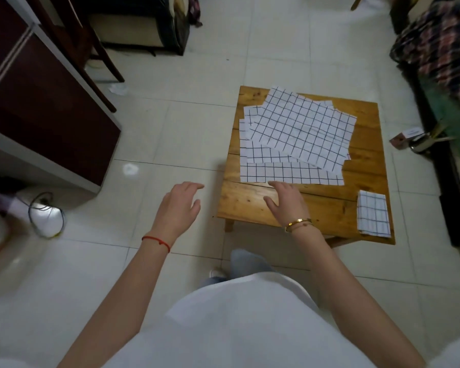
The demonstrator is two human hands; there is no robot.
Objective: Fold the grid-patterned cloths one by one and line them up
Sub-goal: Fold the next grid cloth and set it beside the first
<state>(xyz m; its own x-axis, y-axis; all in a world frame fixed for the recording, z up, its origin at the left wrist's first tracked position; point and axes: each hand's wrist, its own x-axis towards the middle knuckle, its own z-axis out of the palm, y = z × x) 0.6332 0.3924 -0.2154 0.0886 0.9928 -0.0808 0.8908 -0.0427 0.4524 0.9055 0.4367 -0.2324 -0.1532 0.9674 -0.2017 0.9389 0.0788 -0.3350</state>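
Standing over the low wooden table (361,208) here. My left hand (179,208) is out over the tiled floor (170,128) just off the table's left edge, fingers loosely spread, holding nothing. My right hand (287,203) is above the near part of the tabletop, fingers spread and relaxed, fingertips right at the near edge of the unfolded pile of grid cloths (295,136), which fans out beyond it in messy overlapping layers. One folded cloth (373,213) sits off to the right of that hand, by the table's near right corner.
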